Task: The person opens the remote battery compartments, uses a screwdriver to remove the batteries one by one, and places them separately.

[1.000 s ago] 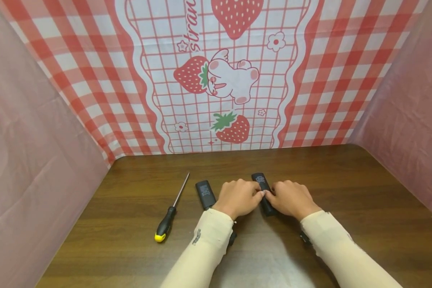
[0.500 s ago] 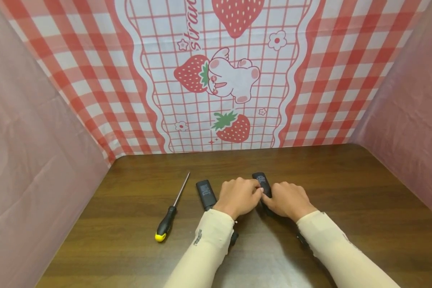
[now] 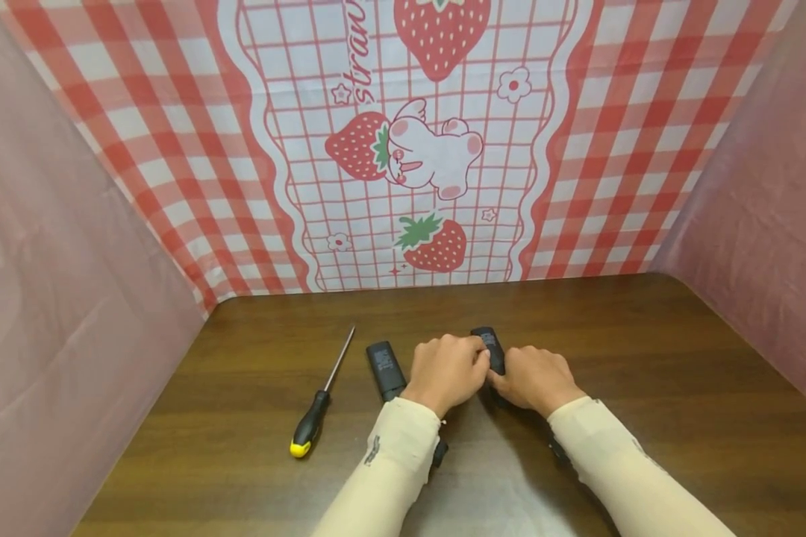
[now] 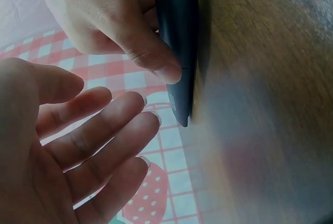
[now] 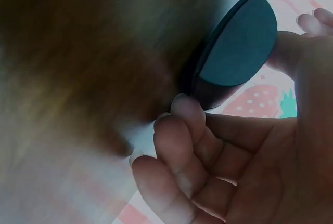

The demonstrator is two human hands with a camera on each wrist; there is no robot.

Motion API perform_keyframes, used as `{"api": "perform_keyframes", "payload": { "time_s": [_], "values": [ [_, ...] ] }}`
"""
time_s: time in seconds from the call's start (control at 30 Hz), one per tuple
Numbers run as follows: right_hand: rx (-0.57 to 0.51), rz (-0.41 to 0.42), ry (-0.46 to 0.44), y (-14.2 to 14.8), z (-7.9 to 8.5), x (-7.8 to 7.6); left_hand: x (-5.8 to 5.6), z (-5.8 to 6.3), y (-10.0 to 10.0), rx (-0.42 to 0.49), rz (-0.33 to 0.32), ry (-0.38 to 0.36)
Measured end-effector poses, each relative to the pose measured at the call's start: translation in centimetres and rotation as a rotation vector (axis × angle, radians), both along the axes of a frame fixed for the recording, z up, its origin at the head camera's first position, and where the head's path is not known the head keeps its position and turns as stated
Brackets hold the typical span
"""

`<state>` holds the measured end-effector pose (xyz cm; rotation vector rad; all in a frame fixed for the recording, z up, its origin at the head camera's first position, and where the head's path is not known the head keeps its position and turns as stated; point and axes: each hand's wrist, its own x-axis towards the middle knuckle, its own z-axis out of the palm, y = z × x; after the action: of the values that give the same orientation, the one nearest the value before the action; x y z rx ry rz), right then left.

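A black remote control (image 3: 489,343) with printed text on its upturned back lies slanted on the table. My right hand (image 3: 537,379) grips its near part, covering that end in the head view. In the left wrist view the right thumb presses beside a seam on the remote's body (image 4: 176,26). My left hand (image 3: 446,374) hovers close at the remote's left side; its fingers (image 4: 109,130) are loosely spread and hold nothing. The remote's flat end (image 5: 242,42) shows between thumb and fingers in the right wrist view.
A second black remote control (image 3: 384,365) lies left of the left hand, its near part hidden by that arm. Farther left is a screwdriver (image 3: 312,418) with a black and yellow handle. A checked strawberry cloth (image 3: 436,171) hangs behind the wooden table (image 3: 269,335).
My right hand has shifted slightly left along the remote, so its near end, visible a second ago, is now covered. The left hand has stayed nearly in place. The head view has tilted slightly.
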<state>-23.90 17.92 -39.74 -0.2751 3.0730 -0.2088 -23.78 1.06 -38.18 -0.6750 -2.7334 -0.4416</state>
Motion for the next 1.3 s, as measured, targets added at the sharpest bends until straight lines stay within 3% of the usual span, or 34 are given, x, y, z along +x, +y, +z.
{"api": "perform_keyframes", "payload": {
  "time_s": [0.57, 1.3],
  "values": [
    [-0.016, 0.008, 0.027, 0.5, 0.1, -0.3, -0.1, -0.4, 0.8, 0.002, -0.016, 0.045],
    [-0.047, -0.015, 0.013, 0.6, -0.3, -0.4, -0.2, -1.2, 1.0, -0.023, -0.006, 0.018]
  ]
}}
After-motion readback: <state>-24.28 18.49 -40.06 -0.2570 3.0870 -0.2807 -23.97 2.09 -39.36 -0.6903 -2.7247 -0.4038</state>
